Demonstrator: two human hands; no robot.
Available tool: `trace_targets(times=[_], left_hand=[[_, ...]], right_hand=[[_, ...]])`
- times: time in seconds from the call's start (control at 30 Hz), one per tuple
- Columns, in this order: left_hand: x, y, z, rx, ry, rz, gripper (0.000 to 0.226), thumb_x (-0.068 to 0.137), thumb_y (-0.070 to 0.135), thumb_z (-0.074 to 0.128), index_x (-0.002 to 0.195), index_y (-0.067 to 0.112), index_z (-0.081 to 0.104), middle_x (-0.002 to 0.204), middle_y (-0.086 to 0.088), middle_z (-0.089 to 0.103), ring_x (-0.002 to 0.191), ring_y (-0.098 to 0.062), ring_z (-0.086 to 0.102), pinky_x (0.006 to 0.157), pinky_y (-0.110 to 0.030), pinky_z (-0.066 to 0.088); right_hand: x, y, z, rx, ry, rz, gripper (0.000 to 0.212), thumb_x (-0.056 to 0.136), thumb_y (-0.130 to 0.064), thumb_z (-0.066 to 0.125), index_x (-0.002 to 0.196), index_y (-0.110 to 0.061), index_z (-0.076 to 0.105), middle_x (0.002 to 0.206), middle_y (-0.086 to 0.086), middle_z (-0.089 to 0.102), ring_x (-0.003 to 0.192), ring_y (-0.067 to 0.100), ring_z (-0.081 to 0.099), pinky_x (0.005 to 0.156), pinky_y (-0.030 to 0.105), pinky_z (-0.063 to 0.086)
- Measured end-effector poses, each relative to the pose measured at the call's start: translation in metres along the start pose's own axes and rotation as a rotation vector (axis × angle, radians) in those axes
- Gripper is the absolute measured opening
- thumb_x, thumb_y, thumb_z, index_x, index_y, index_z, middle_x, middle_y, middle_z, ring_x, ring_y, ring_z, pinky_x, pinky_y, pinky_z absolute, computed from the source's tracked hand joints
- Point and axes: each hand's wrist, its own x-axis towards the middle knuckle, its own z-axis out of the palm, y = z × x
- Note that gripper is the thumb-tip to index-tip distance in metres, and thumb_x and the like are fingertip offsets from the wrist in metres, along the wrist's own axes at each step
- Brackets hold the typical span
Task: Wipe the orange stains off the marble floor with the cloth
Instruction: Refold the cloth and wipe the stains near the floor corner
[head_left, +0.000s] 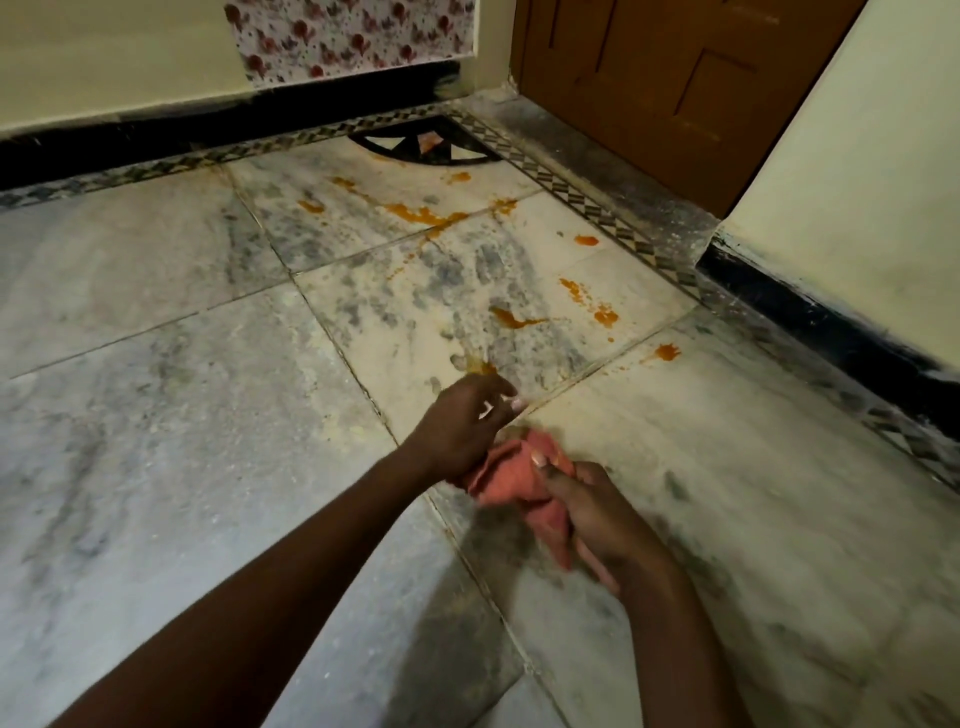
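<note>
Both hands (519, 467) bunch cloth (511, 480); orange stains (415, 213) ahead — door (670, 78) beyond.

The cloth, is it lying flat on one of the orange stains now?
No, the cloth is bunched between the left hand and right hand, short of the orange stains.

Both bare forearms reach forward and down, converging near the middle of the view. The left hand (460, 426) sits slightly farther out, knuckles up, fingers curled and gripping the upper end of a bunched salmon-pink cloth (511, 480). The right hand (597, 512) lies nearer the body, fingers and thumb wrapped round the cloth's lower end; it appears motion-blurred.
</note>
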Motion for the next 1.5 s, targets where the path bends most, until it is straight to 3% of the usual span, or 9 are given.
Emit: trace_targets(times=[0.17,0.43,0.63,0.77,0.9,1.03,1.17,1.3,1.5], left_hand=[[-0.050,-0.012,0.024,-0.830,0.038,-0.549,0.069,0.106,0.064,0.035,0.103,0.008,0.076,0.094,-0.013,0.078,0.085,-0.026,0.072,0.075,-0.033,0.051],[-0.067,0.010,0.039,-1.394,-0.120,-0.680,0.072,0.098,0.068,0.047,0.106,0.000,0.070,0.087,-0.018,0.069,0.074,-0.029,0.064,0.066,-0.033,0.051],[-0.061,0.022,0.037,-1.125,0.216,-0.419,0.019,0.094,0.011,0.075,0.113,0.008,0.074,0.089,-0.019,0.071,0.081,-0.028,0.065,0.070,-0.033,0.055],[-0.060,0.025,0.035,-0.986,0.300,-0.236,0.021,0.098,0.007,0.071,0.119,0.014,0.070,0.071,-0.011,0.059,0.072,-0.025,0.055,0.068,-0.039,0.050],[-0.057,0.037,0.031,-0.866,0.353,-0.116,0.010,0.100,0.000,0.066,0.104,-0.001,0.075,0.091,-0.009,0.074,0.080,-0.011,0.069,0.060,-0.024,0.055],[-0.057,0.042,0.029,-0.800,0.333,-0.093,0.007,0.093,0.002,0.075,0.096,0.006,0.080,0.089,0.002,0.080,0.082,-0.007,0.073,0.067,-0.020,0.055],[-0.057,0.034,0.025,-0.676,0.242,-0.096,0.037,0.074,-0.002,0.091,0.107,0.011,0.080,0.105,-0.002,0.079,0.096,-0.020,0.075,0.080,-0.032,0.064],[-0.052,0.024,0.021,-0.356,0.220,-0.046,0.043,0.074,-0.004,0.090,0.111,0.016,0.081,0.104,0.003,0.071,0.095,-0.018,0.069,0.077,-0.020,0.059],[-0.043,0.032,0.008,-0.082,0.053,0.002,0.014,0.085,0.010,0.085,0.096,0.020,0.085,0.086,0.011,0.061,0.082,-0.010,0.066,0.075,-0.030,0.057]], right_hand=[[0.004,-0.003,-0.005,0.202,0.062,-0.001,0.018,0.105,-0.019,0.060,0.117,-0.024,0.072,0.099,-0.004,0.083,0.092,0.015,0.079,0.086,0.037,0.061],[0.007,0.005,-0.002,0.328,0.106,0.009,0.040,0.107,-0.028,0.059,0.147,-0.026,0.056,0.136,0.007,0.072,0.118,0.023,0.073,0.097,0.041,0.059],[0.003,-0.007,-0.009,0.062,0.294,0.011,0.036,0.108,-0.037,0.058,0.136,-0.016,0.067,0.124,0.011,0.075,0.110,0.030,0.073,0.098,0.047,0.059],[0.002,-0.013,-0.007,-0.052,0.410,0.000,0.018,0.110,-0.028,0.056,0.100,-0.020,0.070,0.103,0.011,0.072,0.093,0.027,0.068,0.088,0.036,0.052],[0.006,-0.010,-0.006,0.018,0.587,-0.049,0.018,0.104,-0.024,0.067,0.086,-0.026,0.069,0.095,0.009,0.072,0.082,0.025,0.069,0.081,0.037,0.056],[0.007,-0.002,-0.011,0.115,0.738,-0.058,0.016,0.101,-0.020,0.067,0.101,-0.036,0.067,0.128,0.009,0.070,0.109,0.031,0.071,0.094,0.054,0.062],[0.005,-0.001,-0.018,0.162,0.666,-0.102,0.031,0.102,-0.008,0.061,0.093,-0.031,0.080,0.122,0.011,0.074,0.114,0.038,0.070,0.095,0.056,0.062],[-0.006,-0.004,-0.027,0.000,0.480,-0.125,0.026,0.085,-0.001,0.084,0.092,-0.025,0.079,0.087,-0.002,0.081,0.091,0.022,0.079,0.081,0.041,0.066],[0.001,0.007,-0.038,-0.459,0.601,-0.261,0.011,0.083,-0.012,0.087,0.084,-0.022,0.083,0.092,-0.002,0.074,0.081,0.010,0.067,0.075,0.025,0.051]])
